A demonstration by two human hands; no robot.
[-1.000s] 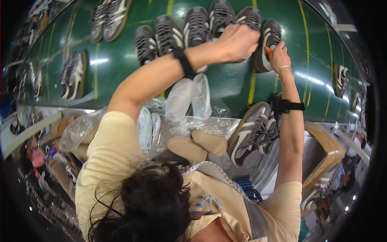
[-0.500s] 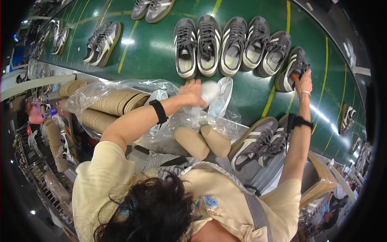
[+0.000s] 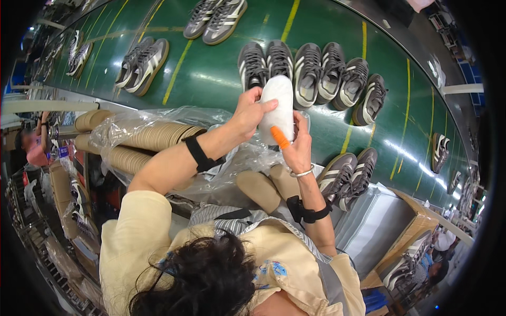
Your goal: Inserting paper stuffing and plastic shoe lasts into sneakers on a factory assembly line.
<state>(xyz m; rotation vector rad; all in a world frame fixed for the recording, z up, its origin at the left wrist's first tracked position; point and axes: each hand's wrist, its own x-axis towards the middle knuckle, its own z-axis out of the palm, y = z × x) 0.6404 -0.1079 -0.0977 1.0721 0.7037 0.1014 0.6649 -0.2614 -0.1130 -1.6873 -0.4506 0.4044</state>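
Hands [image 3: 246,115] holding white pad [image 3: 280,102], insole perhaps, grey sneakers [image 3: 333,72] beyond

We see a green table [image 3: 211,63] which is marked with yellow lines [image 3: 407,121]. On its middle stands a row of six grey shoes [image 3: 307,73]. We find a far pair [image 3: 225,22], a left pair [image 3: 150,66], and, at the right, another striped shoe [image 3: 440,151].

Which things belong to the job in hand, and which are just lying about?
In use, it seems:
white sole-shaped piece, held by left hand and right hand;
probably the row of six grey shoes beyond.

Apparently lying about:
stacked tan pieces;
open cardboard box.
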